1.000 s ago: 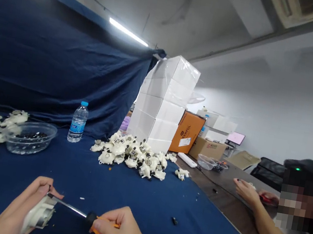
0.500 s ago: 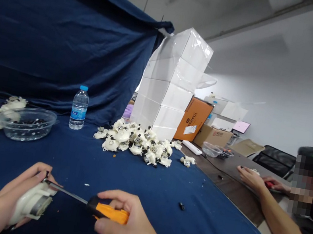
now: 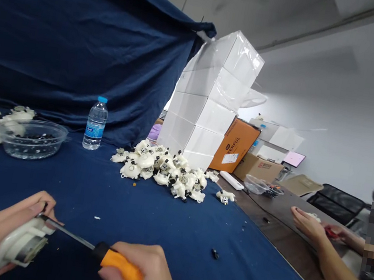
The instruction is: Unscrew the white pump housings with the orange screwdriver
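The left hand (image 3: 19,219) wraps a white plastic housing (image 3: 17,245), thumb along its upper rim, while the right hand (image 3: 148,268) closes its fingers around the orange-and-black handle of a screwdriver (image 3: 100,252). The housing is held above the near left part of the blue cloth (image 3: 165,223), tilted, with a round metal-looking part facing right.

It looks light and stiff, its smooth shell perhaps a little slippery; the thin projections along the rim seem the likeliest to snap. The broad rounded back should give the surest hold — fingertips clear of the shaft. The screwdriver looks rigid, and is best gripped by its thick handle.

The blade's end meets a small dark part by the left thumb; whether it is seated there cannot be told. The palm covers the housing's back, and the frame cuts off the cloth's near edge.

Farther out, a heap of similar housings (image 3: 163,169) overlaps too much to count. Towards the cloth's far left corner, a clear plastic bowl (image 3: 30,153) holds dark pieces — too blurred to identify. Beyond the right edge, a co-worker's hand (image 3: 309,227) mostly hides a whitish object.
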Motion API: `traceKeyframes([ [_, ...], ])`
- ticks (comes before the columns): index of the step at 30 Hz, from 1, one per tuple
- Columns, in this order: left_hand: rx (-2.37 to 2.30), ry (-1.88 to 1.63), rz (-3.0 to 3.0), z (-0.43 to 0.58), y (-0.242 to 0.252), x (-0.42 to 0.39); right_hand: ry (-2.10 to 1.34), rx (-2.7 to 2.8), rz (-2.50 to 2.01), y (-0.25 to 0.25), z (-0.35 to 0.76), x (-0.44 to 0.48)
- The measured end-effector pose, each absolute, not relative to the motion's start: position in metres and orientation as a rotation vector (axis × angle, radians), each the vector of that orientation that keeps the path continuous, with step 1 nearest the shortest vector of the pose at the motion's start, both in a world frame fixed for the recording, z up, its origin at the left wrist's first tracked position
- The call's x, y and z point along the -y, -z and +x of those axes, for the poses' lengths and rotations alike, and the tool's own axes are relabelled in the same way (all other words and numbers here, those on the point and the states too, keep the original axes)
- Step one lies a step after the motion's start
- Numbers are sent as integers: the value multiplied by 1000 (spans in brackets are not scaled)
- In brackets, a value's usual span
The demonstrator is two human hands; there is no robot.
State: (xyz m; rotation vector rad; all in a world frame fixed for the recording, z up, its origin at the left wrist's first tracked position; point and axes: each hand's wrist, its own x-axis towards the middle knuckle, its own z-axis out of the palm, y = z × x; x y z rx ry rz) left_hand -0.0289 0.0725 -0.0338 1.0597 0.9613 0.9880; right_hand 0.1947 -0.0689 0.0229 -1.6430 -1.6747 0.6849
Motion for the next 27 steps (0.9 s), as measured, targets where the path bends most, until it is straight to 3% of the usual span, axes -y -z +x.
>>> traceKeyframes([
  [3, -900, -944, 996, -29, 23, -66, -646, 1711, -1612, -22, 194, 73],
  [6, -971, -938, 1061, -31, 17, -60, -1167, 1234, -1529, -20, 200, 71],
  [9, -1005, -999, 1131, -32, 17, -55, -1720, 890, -1135, -17, 207, 65],
  [14, -972, -986, 1104, -36, 20, -58, -1960, 819, -1057, -18, 208, 59],
  [18, -933, -860, 1107, -41, 23, -65, -1692, 1098, -1326, -22, 202, 64],
  [21, -946, -839, 1150, -41, 18, -63, -1087, 1483, -1607, -22, 195, 70],
  [24, -942, -847, 1204, -39, 8, -57, -508, 1983, -1549, -17, 190, 76],
  [27, -936, -875, 1227, -38, -2, -53, -510, 1813, -1533, -13, 190, 80],
])
